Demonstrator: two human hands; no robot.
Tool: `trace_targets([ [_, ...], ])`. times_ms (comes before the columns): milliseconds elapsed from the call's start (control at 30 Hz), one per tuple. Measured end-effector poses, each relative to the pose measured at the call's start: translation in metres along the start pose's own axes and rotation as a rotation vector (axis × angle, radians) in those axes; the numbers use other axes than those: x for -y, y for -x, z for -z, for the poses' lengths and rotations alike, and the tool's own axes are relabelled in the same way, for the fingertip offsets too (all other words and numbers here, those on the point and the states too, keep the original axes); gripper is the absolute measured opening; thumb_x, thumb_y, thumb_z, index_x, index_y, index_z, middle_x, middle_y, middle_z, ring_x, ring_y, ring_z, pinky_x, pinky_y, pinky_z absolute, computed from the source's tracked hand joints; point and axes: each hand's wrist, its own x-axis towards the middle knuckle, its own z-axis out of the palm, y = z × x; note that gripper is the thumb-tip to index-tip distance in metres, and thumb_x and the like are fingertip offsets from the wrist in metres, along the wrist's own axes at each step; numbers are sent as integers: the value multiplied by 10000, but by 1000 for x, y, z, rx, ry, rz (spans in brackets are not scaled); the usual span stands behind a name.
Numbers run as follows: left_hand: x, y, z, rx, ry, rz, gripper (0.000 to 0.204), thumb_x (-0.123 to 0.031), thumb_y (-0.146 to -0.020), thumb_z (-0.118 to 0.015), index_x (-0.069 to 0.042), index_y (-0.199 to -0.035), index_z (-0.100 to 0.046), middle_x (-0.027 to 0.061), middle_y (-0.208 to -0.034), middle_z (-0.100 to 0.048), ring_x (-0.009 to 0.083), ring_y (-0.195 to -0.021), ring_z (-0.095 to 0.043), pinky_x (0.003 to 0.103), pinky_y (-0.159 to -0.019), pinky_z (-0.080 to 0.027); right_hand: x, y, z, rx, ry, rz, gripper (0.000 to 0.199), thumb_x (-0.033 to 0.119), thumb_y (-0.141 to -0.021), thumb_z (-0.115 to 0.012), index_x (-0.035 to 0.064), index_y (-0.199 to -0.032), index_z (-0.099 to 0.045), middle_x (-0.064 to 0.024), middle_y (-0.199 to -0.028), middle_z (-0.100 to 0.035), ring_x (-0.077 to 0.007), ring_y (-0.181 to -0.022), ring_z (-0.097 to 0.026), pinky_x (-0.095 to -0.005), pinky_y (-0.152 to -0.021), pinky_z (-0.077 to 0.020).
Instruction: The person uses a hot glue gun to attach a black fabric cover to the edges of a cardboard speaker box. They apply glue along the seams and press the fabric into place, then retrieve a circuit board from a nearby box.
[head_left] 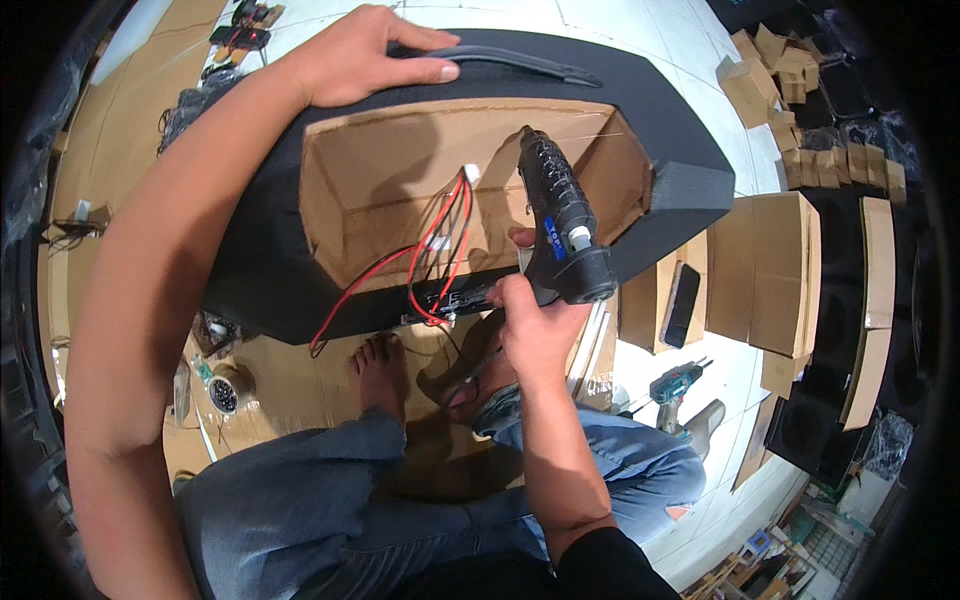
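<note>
In the head view, your left hand (365, 62) closes its fingers around one end of the grey handle (525, 64) on the black box (680, 115). Your right hand (540, 325) wraps its fingers round the glue gun (556, 190), above the box's opening (375, 165); blue lettering (555, 235) marks the gun's side.

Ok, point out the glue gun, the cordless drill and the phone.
Glue gun (556, 197): head view, on its black barrel.
Cordless drill (673, 386): head view, on its teal housing.
Phone (682, 305): head view, on its dark face.
</note>
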Motion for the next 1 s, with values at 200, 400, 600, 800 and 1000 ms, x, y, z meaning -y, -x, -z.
trace_targets([
  [200,1,0,3,-35,52,-66,592,-453,-922,-734,43,-1243,-694,228,-1285,-692,316,-1192,-674,372,-1045,-497,10,14,-6,90,28,-99,422,-17,-733,-657,-28,-1155,-657,-107,-1040,-697,-202,-885,-666,-329,-836,-532],
  [400,2,3,8,-24,65,-66,645,-490,-917,-730,69,-1236,-685,255,-1278,-686,345,-1182,-679,366,-1023,-515,17,13,-14,381,397,342,424,57,-682,-736,-37,-1087,-652,-183,-979,-674,-328,-849,-686,-347,-827,-543],
  [600,1,4,5,-18,92,-70,641,-484,-919,-729,76,-1227,-686,259,-1264,-691,343,-1164,-688,366,-1011,-520,8,9,-18,255,404,352,363,26,-680,-712,-28,-1034,-654,-170,-892,-646,-319,-766,-664,-344,-742,-539],
  [800,-1,3,5,-29,66,-75,632,-478,-923,-724,76,-1226,-688,261,-1265,-690,345,-1175,-682,366,-1017,-518,-4,7,-19,164,280,284,316,-9,-701,-682,-30,-1015,-666,-85,-784,-625,-170,-644,-606,-286,-633,-506],
  [1000,-1,3,6,-20,44,-89,643,-487,-923,-720,77,-1230,-685,260,-1273,-687,345,-1176,-681,367,-1026,-515,0,8,-27,153,209,255,306,-44,-722,-662,-39,-1026,-694,-45,-776,-659,-97,-659,-597,-259,-624,-498],
])
